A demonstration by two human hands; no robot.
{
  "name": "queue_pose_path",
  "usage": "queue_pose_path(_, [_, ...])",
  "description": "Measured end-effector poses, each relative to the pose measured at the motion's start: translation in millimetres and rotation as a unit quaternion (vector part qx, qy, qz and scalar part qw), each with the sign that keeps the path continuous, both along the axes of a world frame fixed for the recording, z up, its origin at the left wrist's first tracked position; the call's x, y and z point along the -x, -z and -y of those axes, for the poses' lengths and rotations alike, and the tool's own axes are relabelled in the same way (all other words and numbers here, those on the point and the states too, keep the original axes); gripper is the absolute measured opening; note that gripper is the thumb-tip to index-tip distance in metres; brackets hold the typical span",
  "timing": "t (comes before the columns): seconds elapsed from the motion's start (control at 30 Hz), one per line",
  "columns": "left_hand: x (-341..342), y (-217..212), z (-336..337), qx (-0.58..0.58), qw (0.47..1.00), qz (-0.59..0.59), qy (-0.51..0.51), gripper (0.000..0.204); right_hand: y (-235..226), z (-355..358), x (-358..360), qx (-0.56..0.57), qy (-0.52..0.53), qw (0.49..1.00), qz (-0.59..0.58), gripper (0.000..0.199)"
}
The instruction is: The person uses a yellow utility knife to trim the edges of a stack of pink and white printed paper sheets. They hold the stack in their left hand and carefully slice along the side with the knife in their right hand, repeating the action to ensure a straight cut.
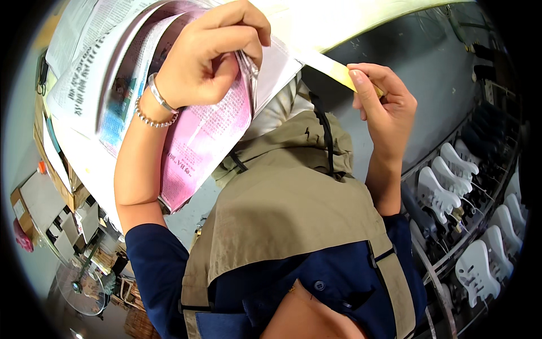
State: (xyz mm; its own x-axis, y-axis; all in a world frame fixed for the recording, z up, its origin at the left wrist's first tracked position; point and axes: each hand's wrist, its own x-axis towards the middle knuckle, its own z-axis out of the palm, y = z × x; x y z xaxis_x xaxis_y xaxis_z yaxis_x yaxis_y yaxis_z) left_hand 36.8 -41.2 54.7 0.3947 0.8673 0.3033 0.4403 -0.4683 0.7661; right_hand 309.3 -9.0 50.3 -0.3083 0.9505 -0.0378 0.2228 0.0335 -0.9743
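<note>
My left hand point(212, 56), with a bangle and a beaded bracelet at the wrist, is closed on the folded edges of a newspaper point(209, 135). The paper has pink printed pages and hangs over the near edge of the pale worktop. Its other sheets curl up to the left of my wrist. To the right, my right hand point(384, 101) pinches a long flat strip point(327, 69), yellow near the fingers and pale toward the far end. That end reaches the corner of the newspaper; whether it lies between sheets I cannot tell.
A pale worktop point(361, 20) with a curved edge lies ahead. Several white guitar-shaped bodies point(477, 271) stand on a metal rack point(435, 268) at the right. A fan point(82, 285) and cardboard boxes point(25, 212) are at the lower left. A beige apron point(293, 209) covers my front.
</note>
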Motion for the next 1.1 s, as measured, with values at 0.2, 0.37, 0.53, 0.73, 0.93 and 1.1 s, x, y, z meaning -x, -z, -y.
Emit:
queue_pose_path(0.2, [-5, 6, -5, -0.126, 0.988, -0.085, 0.024, 0.015, 2, -2, 5, -0.011, -0.025, 1.000, -0.005, 0.009])
queue_pose_path(0.37, [-7, 8, -7, -0.175, 0.977, -0.118, 0.019, 0.016, -2, -1, 5, -0.046, -0.027, 0.998, -0.012, 0.008])
queue_pose_path(0.53, [-7, 5, -5, -0.203, 0.969, -0.139, 0.001, 0.013, -3, -3, 7, -0.040, -0.025, 0.999, -0.005, 0.007])
queue_pose_path(0.73, [-1, 1, -4, -0.212, 0.965, -0.153, 0.014, 0.015, -2, -5, 9, -0.033, -0.041, 0.999, 0.007, 0.008])
queue_pose_path(0.93, [2, 4, -5, -0.212, 0.966, -0.145, 0.019, 0.015, -7, -15, 9, -0.023, -0.047, 0.999, -0.006, 0.008])
queue_pose_path(1.1, [2, 5, -4, -0.210, 0.965, -0.156, 0.014, 0.015, -7, -19, 8, -0.049, -0.065, 0.997, -0.004, 0.008])
